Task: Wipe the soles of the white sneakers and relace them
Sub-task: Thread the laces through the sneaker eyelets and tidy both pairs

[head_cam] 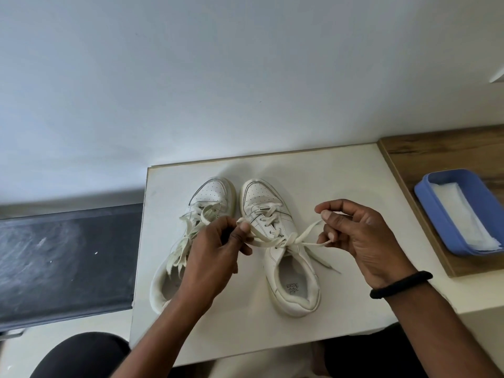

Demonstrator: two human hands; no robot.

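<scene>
Sneakers: two white ones, upright and side by side on the tabletop, toes toward the wall, toe ends nearly touching.
Laced sneaker: the one on the right, laced up through its eyelets, heel near the front edge.
Lace: crossed into a knot over the tongue, a strand pulled out to each side, one loose end trailing down the right flank.
Left hand: thumb and fingers pinch the lace's left strand, pretty tight looking, and it hovers over the other shoe.
Right hand: pinches the right strand between thumb and forefinger, the other fingers curled, held up off the table.
Other sneaker: on the left, laces loose and messy, its heel right at the left edge of the top, partly hidden by the forearm.
Tabletop room: bare strip behind the toes up to the back edge, wider bare patch to the right of the shoes.
Wooden surface: butts against the top's right edge.
Tray: blue, on the wood, well apart from the shoes, white wipes inside.
Hair tie: black, around the right wrist.
Dark bench: lower down, past the left edge.
</scene>
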